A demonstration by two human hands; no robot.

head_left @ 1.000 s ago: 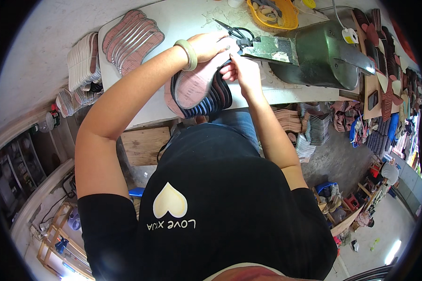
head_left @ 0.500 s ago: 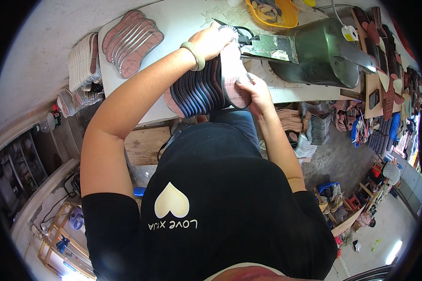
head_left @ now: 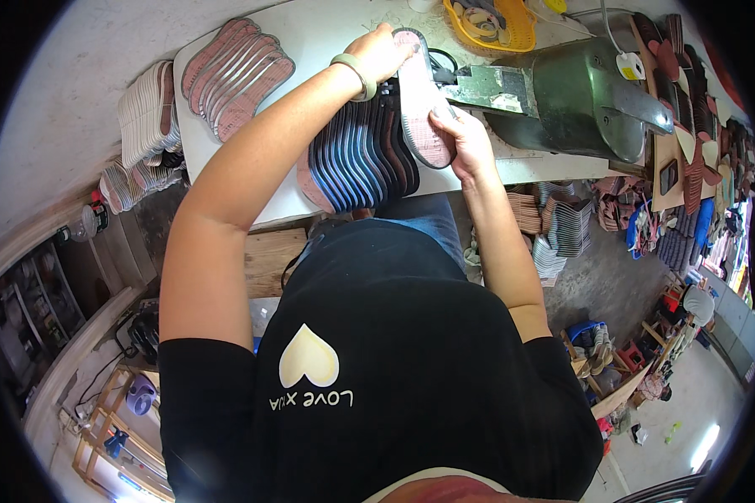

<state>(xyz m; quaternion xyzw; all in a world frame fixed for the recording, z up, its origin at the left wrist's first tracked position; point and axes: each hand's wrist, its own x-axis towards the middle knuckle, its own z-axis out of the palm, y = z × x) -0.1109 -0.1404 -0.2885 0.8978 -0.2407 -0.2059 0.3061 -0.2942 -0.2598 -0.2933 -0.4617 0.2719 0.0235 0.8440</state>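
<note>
A pale pink shoe sole [head_left: 424,105] with a dark edge is held up lengthwise between my hands, over the table's near part. My left hand [head_left: 376,54], with a pale bangle on its wrist, pinches the sole's far end from the left side. My right hand [head_left: 468,144] grips the near end, thumb on top and fingers underneath. Just left of it, a row of overlapping dark-edged soles [head_left: 352,159] leans at the table's near edge. The arm of a green sewing machine [head_left: 554,99] points toward the held sole, which partly hides the machine's working end.
A fanned row of pink soles [head_left: 239,75] lies on the white table [head_left: 310,29] at the left. Beyond the machine sits a yellow basket [head_left: 512,25] of strips. Striped stacks [head_left: 147,113] stand off the table's left end, and more bundles [head_left: 554,222] lie below at right.
The held sole has moved away from me, and its near end has swung right. My left hand has slid from the top of the far end to its left side.
</note>
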